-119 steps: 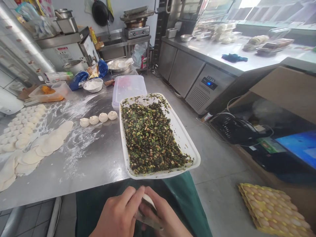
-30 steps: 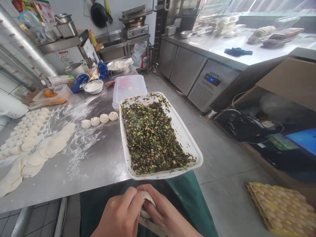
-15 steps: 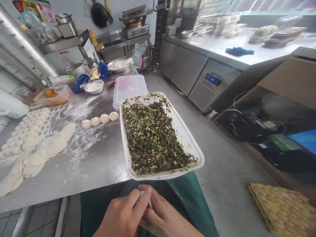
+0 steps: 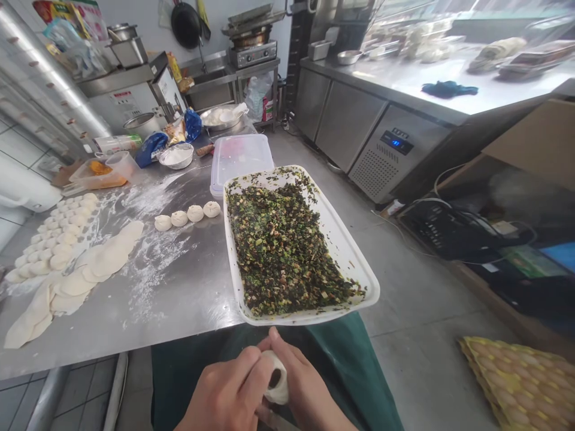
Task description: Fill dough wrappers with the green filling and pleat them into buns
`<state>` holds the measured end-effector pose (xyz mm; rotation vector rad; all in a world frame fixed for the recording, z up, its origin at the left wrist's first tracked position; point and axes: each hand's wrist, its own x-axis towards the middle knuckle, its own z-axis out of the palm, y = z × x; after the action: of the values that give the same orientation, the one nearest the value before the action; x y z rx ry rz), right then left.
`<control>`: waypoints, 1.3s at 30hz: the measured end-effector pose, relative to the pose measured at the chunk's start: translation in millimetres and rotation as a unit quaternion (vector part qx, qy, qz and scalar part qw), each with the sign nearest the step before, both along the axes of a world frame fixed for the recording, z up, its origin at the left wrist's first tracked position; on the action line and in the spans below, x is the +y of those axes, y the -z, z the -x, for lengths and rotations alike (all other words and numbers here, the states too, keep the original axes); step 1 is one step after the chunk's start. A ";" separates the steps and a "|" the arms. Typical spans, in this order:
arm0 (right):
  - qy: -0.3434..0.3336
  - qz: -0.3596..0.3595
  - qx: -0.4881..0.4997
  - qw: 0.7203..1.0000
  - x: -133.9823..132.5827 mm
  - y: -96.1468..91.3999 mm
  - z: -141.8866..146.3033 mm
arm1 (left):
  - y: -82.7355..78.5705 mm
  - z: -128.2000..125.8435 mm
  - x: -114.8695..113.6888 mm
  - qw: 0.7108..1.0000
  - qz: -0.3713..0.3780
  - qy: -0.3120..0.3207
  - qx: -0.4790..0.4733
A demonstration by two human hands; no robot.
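Between my two hands, at the bottom centre, is a partly gathered stuffed bun (image 4: 279,392) of white dough, with a dark opening in its top. My left hand (image 4: 227,386) pinches the dough edge from the left. My right hand (image 4: 308,383) curls around the bun's other side. A flat, narrow tool (image 4: 273,419) shows under the bun; which hand holds it is hidden. Just beyond my hands, a white tub (image 4: 366,281) of chopped dark green filling (image 4: 283,251) overhangs the table edge. Several closed buns (image 4: 195,213) stand in a row left of the tub.
Overlapping dough wrappers (image 4: 103,257) and rows of small dough pieces (image 4: 58,239) lie on the floured steel table (image 4: 188,293). A clear lid (image 4: 242,157) and a bowl of flour (image 4: 176,155) sit behind. Egg trays (image 4: 516,383) are at the lower right.
My hands have shifted slightly, and the right thumb now points up beside the dough. More of the bun and its opening show. The camera view has moved a little left.
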<state>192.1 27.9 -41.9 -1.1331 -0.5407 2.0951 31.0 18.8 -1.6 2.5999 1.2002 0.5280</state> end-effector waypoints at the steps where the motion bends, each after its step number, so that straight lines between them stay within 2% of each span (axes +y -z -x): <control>1: -0.010 0.002 -0.006 1.000 0.4 -0.2 -1.2 | 0.4 0.0 0.5 1.000 -0.003 0.003 0.009; 6: -0.014 0.004 0.021 1.000 2.6 -4.7 -1.5 | -0.2 0.3 1.2 1.000 -0.001 -0.011 -0.013; 9: -0.002 -0.001 -0.022 1.000 3.6 -7.7 -1.7 | -1.9 -0.8 1.2 1.000 0.011 -0.015 -0.001; 11: -0.005 -0.010 -0.032 0.999 3.8 -8.1 -2.6 | -1.3 -1.1 1.6 1.000 -0.001 -0.006 0.012; 14: -0.026 -0.003 0.023 0.999 2.9 -5.0 -2.8 | 0.6 0.2 2.3 1.000 -0.025 -0.009 -0.003; 20: 0.008 -0.013 0.016 1.000 2.5 -2.9 -1.7 | 0.1 3.4 2.6 0.998 -0.055 0.005 0.006; 24: -0.029 -0.023 0.015 0.999 4.3 -4.2 -1.6 | -0.3 4.3 2.9 0.999 -0.035 -0.008 -0.011; 28: -0.006 -0.017 -0.002 1.000 4.7 -4.2 -2.2 | -1.0 5.5 3.3 0.998 -0.056 0.008 0.012; 32: -0.033 -0.009 0.017 0.999 4.7 -2.8 -3.3 | -1.4 8.0 1.5 0.999 -0.041 0.005 -0.001; 36: -0.012 -0.005 0.016 1.000 5.9 -0.5 -2.4 | -5.6 7.4 0.6 0.998 -0.055 -0.001 0.013; 39: -0.032 -0.007 0.026 0.999 6.6 -0.7 -3.0 | -12.3 5.6 2.1 0.998 -0.067 0.004 0.004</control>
<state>195.1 34.6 -41.2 -1.0633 -0.5730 2.1649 25.4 20.9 10.6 2.7196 1.1955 0.6180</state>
